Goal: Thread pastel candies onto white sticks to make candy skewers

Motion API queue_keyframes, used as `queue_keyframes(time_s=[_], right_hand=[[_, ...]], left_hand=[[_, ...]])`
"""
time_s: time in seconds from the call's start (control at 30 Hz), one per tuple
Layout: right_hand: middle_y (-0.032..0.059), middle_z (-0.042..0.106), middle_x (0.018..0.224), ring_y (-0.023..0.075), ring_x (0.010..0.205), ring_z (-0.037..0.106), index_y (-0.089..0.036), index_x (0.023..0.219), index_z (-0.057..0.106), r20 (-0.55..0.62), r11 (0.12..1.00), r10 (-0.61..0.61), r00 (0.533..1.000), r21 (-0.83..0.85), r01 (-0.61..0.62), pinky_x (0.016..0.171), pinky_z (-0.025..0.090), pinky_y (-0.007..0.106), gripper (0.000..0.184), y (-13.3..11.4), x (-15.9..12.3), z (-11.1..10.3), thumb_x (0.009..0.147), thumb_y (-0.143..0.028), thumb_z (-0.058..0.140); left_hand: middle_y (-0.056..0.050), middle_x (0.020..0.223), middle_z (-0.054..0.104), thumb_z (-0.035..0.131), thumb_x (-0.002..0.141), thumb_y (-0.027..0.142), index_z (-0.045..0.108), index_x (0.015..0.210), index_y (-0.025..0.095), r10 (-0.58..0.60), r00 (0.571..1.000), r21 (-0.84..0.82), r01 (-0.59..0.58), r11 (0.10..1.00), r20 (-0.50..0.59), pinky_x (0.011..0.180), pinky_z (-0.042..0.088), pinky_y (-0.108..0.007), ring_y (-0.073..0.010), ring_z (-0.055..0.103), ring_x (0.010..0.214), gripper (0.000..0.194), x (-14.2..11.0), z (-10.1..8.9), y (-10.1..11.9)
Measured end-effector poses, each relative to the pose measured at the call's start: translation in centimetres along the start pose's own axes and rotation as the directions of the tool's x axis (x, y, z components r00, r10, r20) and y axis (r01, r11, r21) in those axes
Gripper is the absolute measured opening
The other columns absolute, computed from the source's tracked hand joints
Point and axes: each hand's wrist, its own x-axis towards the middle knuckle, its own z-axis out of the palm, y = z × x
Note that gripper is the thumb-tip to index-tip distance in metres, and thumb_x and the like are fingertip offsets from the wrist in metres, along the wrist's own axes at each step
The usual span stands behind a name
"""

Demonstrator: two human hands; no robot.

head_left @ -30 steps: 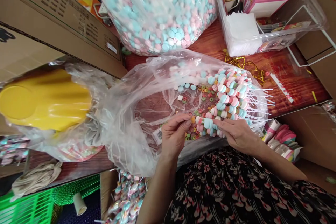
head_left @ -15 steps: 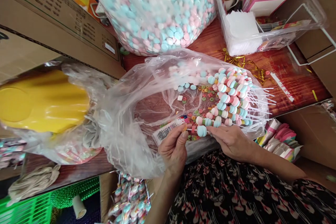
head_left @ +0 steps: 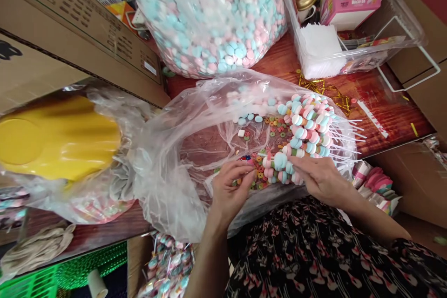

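My right hand (head_left: 316, 178) pinches a candy skewer, a thin white stick with pale blue candies (head_left: 280, 161) threaded on it; its tip points left. Left of that tip, my left hand (head_left: 230, 191) has thumb and forefinger drawn together over loose ring candies (head_left: 259, 170). Whatever lies between those fingertips is too small to make out. Under and beyond my right hand, finished-looking candy skewers (head_left: 307, 121) in pink, white, blue and green lie piled, their white sticks (head_left: 345, 142) pointing right. All this rests on a clear plastic bag (head_left: 164, 163).
A big bag of pastel candies (head_left: 216, 23) stands at the back. To its right is a clear plastic bin (head_left: 363, 58) with a pink box (head_left: 352, 2). A yellow container (head_left: 59, 137) and cardboard box (head_left: 94, 28) stand left. Wrapped candies (head_left: 167, 265) lie below the table edge.
My left hand has come away from the stick, slightly left and down. My right hand has shifted a little right and up with the skewer.
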Motion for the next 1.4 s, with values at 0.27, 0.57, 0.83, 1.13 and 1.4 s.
queue_keyframes(time_s=[0.27,0.57,0.83,1.13,1.4], right_hand=[[-0.0029,0.067,0.072,0.0117,0.060,0.063,-0.027,0.126,0.070,-0.386,0.958,0.205,0.899,0.266,-0.105,0.063,0.054,0.024,0.035,2.3,-1.4,-0.6,0.095,-0.014,0.059],[-0.0045,0.068,0.070,0.0099,0.057,0.062,-0.027,0.125,0.070,-0.396,0.968,0.207,0.895,0.216,-0.128,0.060,0.053,0.021,0.036,3.2,-2.4,-2.6,0.094,-0.012,0.061],[0.0085,0.077,0.098,0.0187,0.082,0.073,-0.018,0.129,0.065,-0.046,0.997,0.073,0.996,0.005,-0.072,0.077,0.059,0.030,0.038,2.1,0.0,-0.9,0.095,-0.010,0.049],[0.0090,0.076,0.087,0.0194,0.071,0.069,-0.011,0.127,0.063,0.159,0.955,0.043,0.986,-0.296,0.006,0.062,0.051,0.027,0.040,0.7,1.1,0.3,0.091,-0.007,0.047],[0.0093,0.076,0.089,0.0191,0.075,0.070,-0.013,0.126,0.064,0.079,0.973,0.053,0.995,-0.227,-0.034,0.066,0.053,0.028,0.036,0.5,0.8,1.5,0.095,-0.009,0.045]], left_hand=[[-0.008,0.086,0.071,0.056,0.086,0.019,0.077,0.097,0.017,0.033,0.887,0.404,-0.242,0.882,0.461,0.080,0.052,-0.034,-0.0211,0.065,0.082,0.023,10.3,6.1,-0.3],[-0.004,0.063,0.063,0.065,0.068,0.015,0.072,0.069,0.015,-0.200,0.744,0.349,-0.047,0.936,0.638,0.063,0.046,-0.031,-0.0191,0.059,0.064,0.007,12.7,6.2,-1.3],[-0.001,0.072,0.070,0.089,0.058,0.026,0.076,0.085,0.018,-0.372,0.872,-0.652,0.486,0.582,0.319,0.054,0.050,-0.021,-0.0099,0.061,0.058,0.031,9.2,3.4,0.5],[-0.002,0.083,0.074,0.082,0.074,0.028,0.076,0.095,0.023,-0.158,0.984,-0.410,0.109,0.906,-0.088,0.070,0.058,-0.027,-0.0137,0.067,0.072,0.022,3.7,2.6,-0.1],[-0.007,0.091,0.077,0.067,0.086,0.016,0.073,0.106,0.023,0.318,0.946,0.105,-0.312,0.944,-0.053,0.080,0.057,-0.032,-0.0175,0.070,0.081,0.022,2.4,1.9,0.2]])
